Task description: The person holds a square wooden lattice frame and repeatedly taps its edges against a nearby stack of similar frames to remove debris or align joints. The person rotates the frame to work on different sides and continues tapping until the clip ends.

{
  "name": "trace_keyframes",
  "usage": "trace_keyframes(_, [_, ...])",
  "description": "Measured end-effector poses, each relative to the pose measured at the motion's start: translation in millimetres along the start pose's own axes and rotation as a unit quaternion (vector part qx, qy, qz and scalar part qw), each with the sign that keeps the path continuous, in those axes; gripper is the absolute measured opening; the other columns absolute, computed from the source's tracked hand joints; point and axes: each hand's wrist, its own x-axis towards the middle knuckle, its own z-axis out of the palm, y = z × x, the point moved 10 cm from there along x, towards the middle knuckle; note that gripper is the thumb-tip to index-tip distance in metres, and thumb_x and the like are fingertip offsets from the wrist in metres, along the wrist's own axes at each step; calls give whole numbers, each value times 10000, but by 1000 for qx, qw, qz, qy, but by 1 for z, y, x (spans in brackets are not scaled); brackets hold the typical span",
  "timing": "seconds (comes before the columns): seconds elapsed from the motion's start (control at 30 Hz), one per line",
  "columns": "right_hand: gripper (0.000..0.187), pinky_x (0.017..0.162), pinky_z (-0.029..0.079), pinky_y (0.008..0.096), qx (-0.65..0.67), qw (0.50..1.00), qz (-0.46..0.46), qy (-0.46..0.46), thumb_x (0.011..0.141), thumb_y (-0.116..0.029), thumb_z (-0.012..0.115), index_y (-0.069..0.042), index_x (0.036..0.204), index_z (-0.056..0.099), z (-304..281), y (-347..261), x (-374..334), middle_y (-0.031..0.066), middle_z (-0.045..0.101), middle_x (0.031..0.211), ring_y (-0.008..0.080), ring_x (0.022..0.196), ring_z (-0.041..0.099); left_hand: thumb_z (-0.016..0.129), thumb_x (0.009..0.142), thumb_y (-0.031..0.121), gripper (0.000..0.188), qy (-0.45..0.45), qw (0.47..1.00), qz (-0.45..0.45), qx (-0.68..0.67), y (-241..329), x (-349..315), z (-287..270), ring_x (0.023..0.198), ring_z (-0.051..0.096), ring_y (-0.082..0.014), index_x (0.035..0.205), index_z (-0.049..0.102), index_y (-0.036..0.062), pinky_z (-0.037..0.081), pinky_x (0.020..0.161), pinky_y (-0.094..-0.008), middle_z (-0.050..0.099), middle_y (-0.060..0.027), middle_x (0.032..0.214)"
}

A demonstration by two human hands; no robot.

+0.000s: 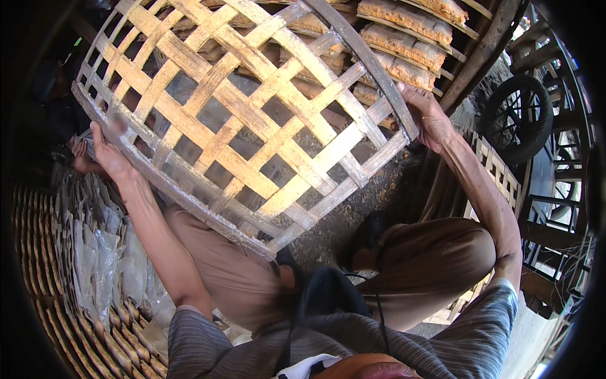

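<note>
A large woven bamboo lattice tray [259, 120] hangs tilted in front of me, above my knees. Its weave has wide diamond gaps, and nothing lies on it. My left hand [112, 158] grips the tray's left edge, thumb up along the rim. On the far right corner, my right hand [428, 117] is closed around the dark wooden rim. Just beyond my left hand a few more fingers [82, 156] show in shadow; whose they are I cannot tell.
Trays of orange-brown slabs [404, 47] are stacked at the back. Clear plastic sheets [101, 252] lie over stacked slatted racks [95, 341] on the left. A spoked wheel with a black tyre [516, 120] stands at the right, near another lattice tray [499, 167].
</note>
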Motion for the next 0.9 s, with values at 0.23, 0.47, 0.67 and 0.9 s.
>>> trace_keyframes(0.23, [410, 627, 578, 234, -243, 959, -125, -71, 1013, -110, 663, 17, 1398, 604, 49, -28, -2, 90, 748, 1062, 80, 841, 683, 475, 1139, 441, 417, 102, 993, 52, -12, 6, -17, 32, 759, 566, -130, 1365, 604, 115, 511, 661, -288, 562, 7, 799])
trace_keyframes(0.47, [364, 764, 562, 298, -308, 938, -141, -73, 958, -64, 671, 50, 1303, 682, 49, -19, 19, 57, 743, 923, 104, 786, 683, 566, 1112, 423, 404, 138, 988, 75, -11, 7, -17, 48, 774, 557, -127, 1334, 619, 90, 506, 702, -281, 615, -22, 940])
trace_keyframes(0.67, [752, 884, 624, 359, -342, 909, -240, -13, 911, -14, 727, -99, 1604, 448, 92, -73, -3, 179, 616, 1414, 187, 1005, 740, 583, 1106, 425, 454, 84, 995, 54, -19, 7, -20, 49, 761, 574, -90, 1422, 595, 98, 506, 680, -260, 681, -2, 989])
trace_keyframes(0.9, [383, 851, 636, 399, -593, 661, -458, 48, 900, 53, 731, -58, 1266, 767, 127, -94, -25, 223, 602, 1491, 364, 1032, 772, 544, 1117, 464, 398, 140, 989, 36, -1, 3, -24, 56, 696, 551, -137, 1199, 654, 91, 499, 681, -295, 565, -6, 743])
